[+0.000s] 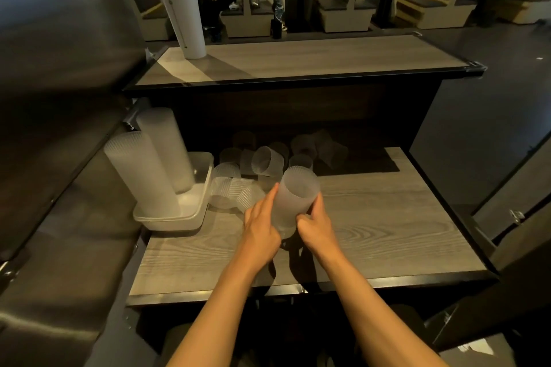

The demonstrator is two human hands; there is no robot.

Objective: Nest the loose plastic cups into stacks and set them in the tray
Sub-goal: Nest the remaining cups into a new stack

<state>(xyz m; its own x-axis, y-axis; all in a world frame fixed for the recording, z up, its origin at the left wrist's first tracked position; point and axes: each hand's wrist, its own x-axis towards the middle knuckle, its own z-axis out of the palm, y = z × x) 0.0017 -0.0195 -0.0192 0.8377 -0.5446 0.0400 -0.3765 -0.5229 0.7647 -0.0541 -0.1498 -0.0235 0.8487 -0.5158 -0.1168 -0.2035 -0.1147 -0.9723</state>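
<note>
Both hands hold a short stack of frosted ribbed plastic cups (293, 198) upright over the middle of the lower wooden table. My left hand (261, 225) grips its left side with the index finger stretched up along the wall. My right hand (316, 222) curls round its lower right side. A white plastic tray (190, 213) stands at the table's left with two tall cup stacks (143, 177) (168, 149) in it, leaning left. Several loose cups (267, 161) lie tumbled behind and left of the held stack, some on their sides (231, 192).
A raised wooden counter (298, 59) runs across behind the table, with a tall white cup stack (179, 3) on its left end. Steel surfaces (59, 98) close in the left side. Booth seats, small tables and two people are in the room beyond.
</note>
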